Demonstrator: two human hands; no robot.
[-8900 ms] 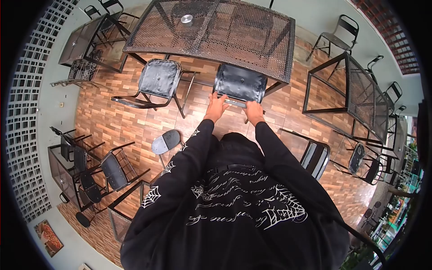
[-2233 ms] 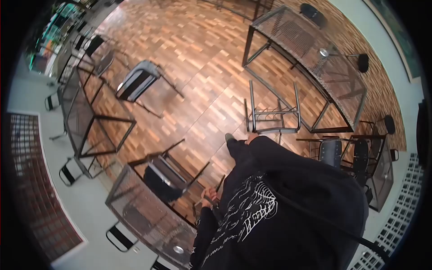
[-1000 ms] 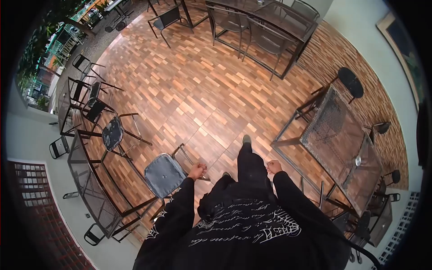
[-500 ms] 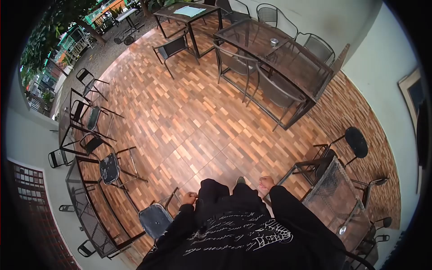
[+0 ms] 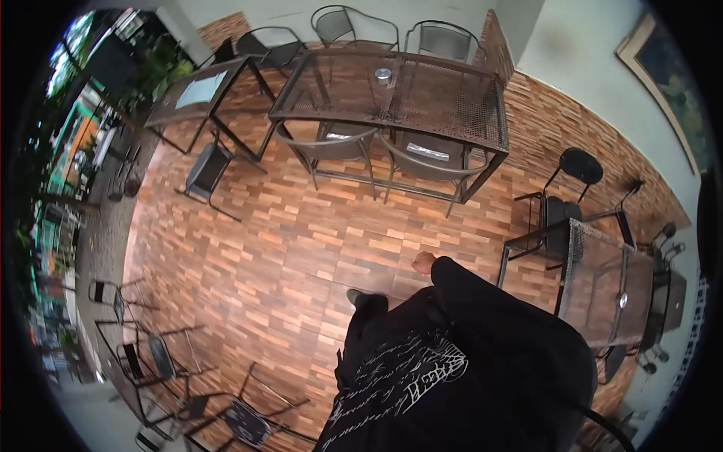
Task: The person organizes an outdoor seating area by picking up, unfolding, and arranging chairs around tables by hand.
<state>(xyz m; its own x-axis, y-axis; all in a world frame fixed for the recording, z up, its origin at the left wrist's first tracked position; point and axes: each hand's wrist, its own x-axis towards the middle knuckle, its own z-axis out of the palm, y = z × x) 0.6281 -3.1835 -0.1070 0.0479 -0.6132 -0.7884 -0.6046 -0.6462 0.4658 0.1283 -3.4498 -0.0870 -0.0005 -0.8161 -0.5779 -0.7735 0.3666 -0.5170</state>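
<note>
My right hand (image 5: pixel 424 262) hangs over the wooden-patterned floor (image 5: pixel 301 256), its fingers curled, and I cannot make out anything in it. My left hand is out of sight. Beyond the right hand stands a long mesh-topped metal table (image 5: pixel 388 98) with a round metal ashtray (image 5: pixel 383 75) on top. Two chairs with curved armrests, one at the left (image 5: pixel 327 145) and one at the right (image 5: pixel 429 160), are tucked under its near side. One shoe (image 5: pixel 353 295) shows on the floor below me.
A small table (image 5: pixel 177 102) with a pale sheet (image 5: pixel 201 90) and a black chair (image 5: pixel 208 170) stand at the upper left. At the right is another mesh table (image 5: pixel 602 279) with chairs behind it. More chairs (image 5: pixel 245 422) stand at the lower left.
The view has swung toward the long mesh table, which now lies straight ahead. My left hand has dropped out of view. Earlier, both hands gripped a chair; half a second ago neither touched one.
</note>
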